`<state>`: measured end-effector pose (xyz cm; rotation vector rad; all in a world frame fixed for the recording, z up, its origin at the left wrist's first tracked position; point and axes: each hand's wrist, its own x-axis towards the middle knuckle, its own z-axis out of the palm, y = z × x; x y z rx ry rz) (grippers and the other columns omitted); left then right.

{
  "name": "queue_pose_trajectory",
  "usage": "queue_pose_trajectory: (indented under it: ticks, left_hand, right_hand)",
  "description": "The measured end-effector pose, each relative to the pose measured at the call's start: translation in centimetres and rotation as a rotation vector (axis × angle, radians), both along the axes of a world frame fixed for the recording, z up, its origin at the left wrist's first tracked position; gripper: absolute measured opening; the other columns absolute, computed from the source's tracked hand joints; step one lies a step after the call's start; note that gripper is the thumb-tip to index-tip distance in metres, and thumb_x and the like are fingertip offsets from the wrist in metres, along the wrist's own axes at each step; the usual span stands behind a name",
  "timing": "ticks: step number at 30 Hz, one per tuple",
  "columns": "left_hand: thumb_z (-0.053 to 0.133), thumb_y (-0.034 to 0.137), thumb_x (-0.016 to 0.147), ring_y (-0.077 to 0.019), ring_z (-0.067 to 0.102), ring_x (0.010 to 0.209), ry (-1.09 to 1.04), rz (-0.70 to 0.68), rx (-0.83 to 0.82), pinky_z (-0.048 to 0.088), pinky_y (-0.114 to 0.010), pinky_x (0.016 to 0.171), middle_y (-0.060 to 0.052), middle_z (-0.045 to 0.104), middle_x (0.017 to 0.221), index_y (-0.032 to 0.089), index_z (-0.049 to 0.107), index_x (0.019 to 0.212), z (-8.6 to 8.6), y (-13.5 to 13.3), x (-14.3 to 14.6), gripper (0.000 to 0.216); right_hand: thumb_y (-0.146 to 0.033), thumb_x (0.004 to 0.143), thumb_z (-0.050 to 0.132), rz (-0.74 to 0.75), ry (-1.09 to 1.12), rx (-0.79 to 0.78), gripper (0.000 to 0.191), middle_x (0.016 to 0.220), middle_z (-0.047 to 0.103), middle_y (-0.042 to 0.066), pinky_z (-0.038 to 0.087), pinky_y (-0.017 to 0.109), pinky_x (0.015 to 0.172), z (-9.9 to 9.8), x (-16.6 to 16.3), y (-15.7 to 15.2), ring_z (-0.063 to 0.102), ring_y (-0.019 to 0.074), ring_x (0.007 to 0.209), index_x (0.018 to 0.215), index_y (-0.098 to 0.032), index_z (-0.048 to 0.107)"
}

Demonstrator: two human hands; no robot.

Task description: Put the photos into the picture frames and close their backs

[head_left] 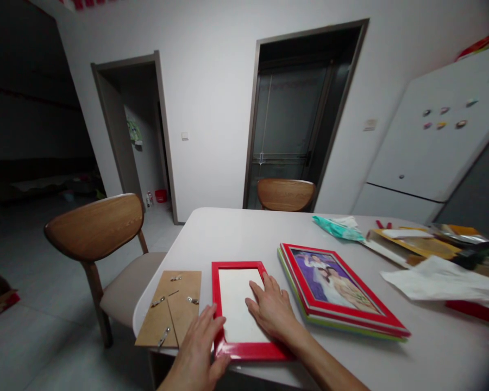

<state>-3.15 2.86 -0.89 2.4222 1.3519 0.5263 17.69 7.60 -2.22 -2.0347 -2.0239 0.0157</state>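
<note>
A red picture frame [264, 352] lies flat at the table's near edge, with a plain white sheet [238, 304] filling its opening. My left hand [199, 347] grips the frame's lower left side, fingers along the edge and thumb by the corner. Across the frame's right side lies my right hand [273, 307], fingers spread, its thumb and index finger over the white sheet. Left of the frame is a brown backing board [157, 320] with metal clips and a stand flap. To the right, a stack of frames has a red framed photo [334, 277] of people on top.
The white table [236, 228] has a rounded left corner. At its right are a teal and white wrapper [340, 228], a yellow envelope [424, 244] and a crumpled white sheet [444, 279]. Wooden chairs stand at the left [101, 228] and behind the table [286, 194].
</note>
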Motion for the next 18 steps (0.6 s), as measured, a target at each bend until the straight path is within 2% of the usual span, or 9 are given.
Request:
queue_pose_trajectory:
  ticks: [4, 7, 10, 13, 15, 18]
  left_hand:
    - [0.058, 0.016, 0.058, -0.0255, 0.025, 0.122, 0.072, 0.192, -0.015, 0.024, -0.043, 0.099, -0.013, 0.03, 0.133, 0.016, 0.041, 0.119, -0.9, 0.6, -5.6, 0.063]
    - [0.057, 0.016, 0.057, -0.0276, 0.027, 0.121, 0.135, 0.362, 0.016, 0.025, -0.042, 0.099, -0.017, 0.033, 0.131, 0.009, 0.044, 0.117, -2.3, 1.0, -8.6, 0.062]
    - [0.055, 0.015, 0.059, -0.0266, 0.032, 0.119, 0.147, 0.421, 0.078, 0.028, -0.039, 0.098, -0.017, 0.038, 0.128, 0.008, 0.047, 0.114, -3.5, 1.3, -9.6, 0.056]
    - [0.056, 0.014, 0.057, -0.0257, 0.037, 0.116, 0.143, 0.41, 0.112, 0.031, -0.037, 0.097, -0.016, 0.043, 0.125, 0.009, 0.05, 0.111, -4.0, 1.6, -9.8, 0.054]
    - [0.058, 0.014, 0.055, -0.025, 0.041, 0.113, 0.131, 0.408, 0.133, 0.033, -0.036, 0.096, -0.015, 0.047, 0.121, 0.011, 0.052, 0.108, -4.1, 1.8, -10.1, 0.053]
    - [0.061, 0.015, 0.053, -0.024, 0.049, 0.106, 0.075, 0.406, 0.192, 0.039, -0.036, 0.091, -0.013, 0.053, 0.115, 0.014, 0.055, 0.103, -4.2, 2.1, -10.3, 0.05]
  right_hand:
    - [-0.036, 0.076, 0.041, 0.084, 0.06, 0.069, 0.041, 0.129, 0.034, 0.016, 0.022, 0.047, 0.09, 2.0, -1.3, -0.7, 0.026, 0.0305, 0.118, 0.111, -0.017, 0.05]
    - [-0.036, 0.078, 0.039, 0.276, 0.202, 0.084, 0.04, 0.118, 0.046, 0.012, 0.028, 0.037, 0.088, 3.5, -4.7, -1.9, 0.039, 0.0237, 0.108, 0.112, -0.017, 0.048]
    - [-0.041, 0.075, 0.043, 0.455, 0.288, 0.047, 0.04, 0.1, 0.056, 0.006, 0.034, 0.034, 0.08, 3.6, -8.9, -3.0, 0.047, 0.021, 0.091, 0.11, -0.022, 0.048]
    - [-0.044, 0.064, 0.055, 0.455, 0.25, 0.044, 0.045, 0.095, 0.055, 0.008, 0.033, 0.039, 0.078, 2.5, -12.1, -3.5, 0.046, 0.0243, 0.087, 0.101, -0.021, 0.051]
    - [-0.037, 0.058, 0.06, 0.447, 0.258, 0.031, 0.043, 0.094, 0.053, 0.008, 0.033, 0.039, 0.077, 1.8, -13.1, -3.4, 0.045, 0.0243, 0.087, 0.097, -0.02, 0.053]
    - [-0.022, 0.056, 0.058, 0.453, 0.371, 0.003, 0.047, 0.097, 0.049, 0.007, 0.036, 0.033, 0.076, 1.5, -13.1, -3.1, 0.044, 0.0216, 0.089, 0.102, -0.02, 0.05]
